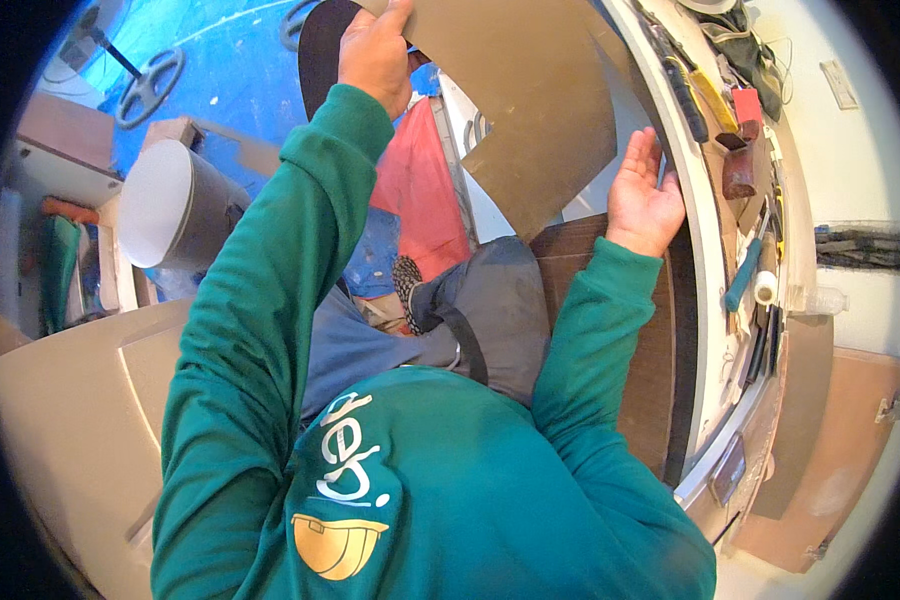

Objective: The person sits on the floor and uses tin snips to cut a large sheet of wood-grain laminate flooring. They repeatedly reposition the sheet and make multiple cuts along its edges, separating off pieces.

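A thin brown-grey sheet (535,100) with an angular, notched edge stands in front of me at the upper middle. My left hand (375,58) grips its upper left edge, with fingers partly hidden behind it. Behind that hand a dark curved piece (322,50) shows; whether it belongs to the sheet I cannot tell. To the right of the sheet's lower part, my right hand (647,200) is open, palm turned up and fingers stretched out, holding nothing. It is close to the white edge of a long bench.
On the bench (682,150) at right lie a yellow-handled tool (715,100), a teal-handled tool (743,272) and other hand tools. A grey cylinder (160,200) stands at left. Red cloth (425,190) and blue sheeting (235,85) cover the floor. A beige panel (60,400) is at lower left.
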Demonstrator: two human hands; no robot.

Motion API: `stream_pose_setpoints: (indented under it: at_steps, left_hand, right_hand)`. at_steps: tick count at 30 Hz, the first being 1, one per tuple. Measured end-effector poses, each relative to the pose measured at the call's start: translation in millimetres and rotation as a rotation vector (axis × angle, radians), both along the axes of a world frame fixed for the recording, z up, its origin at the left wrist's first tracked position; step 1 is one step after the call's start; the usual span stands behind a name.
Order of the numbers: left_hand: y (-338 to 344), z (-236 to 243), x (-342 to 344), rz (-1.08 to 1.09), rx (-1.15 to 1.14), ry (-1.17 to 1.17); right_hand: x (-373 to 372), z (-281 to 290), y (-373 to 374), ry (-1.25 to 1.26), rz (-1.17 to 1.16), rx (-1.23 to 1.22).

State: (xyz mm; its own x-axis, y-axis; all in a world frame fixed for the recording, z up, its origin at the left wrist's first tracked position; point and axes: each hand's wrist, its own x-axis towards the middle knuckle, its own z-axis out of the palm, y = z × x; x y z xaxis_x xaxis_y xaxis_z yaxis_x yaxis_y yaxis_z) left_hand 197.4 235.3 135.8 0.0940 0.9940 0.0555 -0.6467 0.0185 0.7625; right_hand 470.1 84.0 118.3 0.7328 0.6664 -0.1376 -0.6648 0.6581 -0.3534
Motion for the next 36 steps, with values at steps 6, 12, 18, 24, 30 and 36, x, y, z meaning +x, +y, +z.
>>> stream_pose_setpoints:
  at_steps: [6, 12, 18, 24, 30, 36]
  left_hand:
    - [-1, -31, -6, -0.023, 0.024, -0.147]
    - [8, -58, 2, -0.071, 0.068, -0.243]
    - [0, -81, 0, -0.077, 0.178, -0.255]
    - [-7, -108, 5, -0.012, 0.128, -0.263]
    - [-5, -120, -8, -0.054, 0.105, -0.347]
    - [1, -127, -17, 0.033, 0.105, -0.252]
  right_hand:
    - [9, 4, -11, -0.08, 0.127, 0.013]
    - [8, 12, -19, -0.171, 0.144, -0.062]
    - [-4, 16, -28, -0.255, 0.2, -0.164]
    - [-17, 16, -25, -0.344, 0.161, -0.327]
    - [-16, -3, -40, -0.586, 0.145, -0.549]
    - [-33, -17, -51, -0.614, 0.133, -0.729]
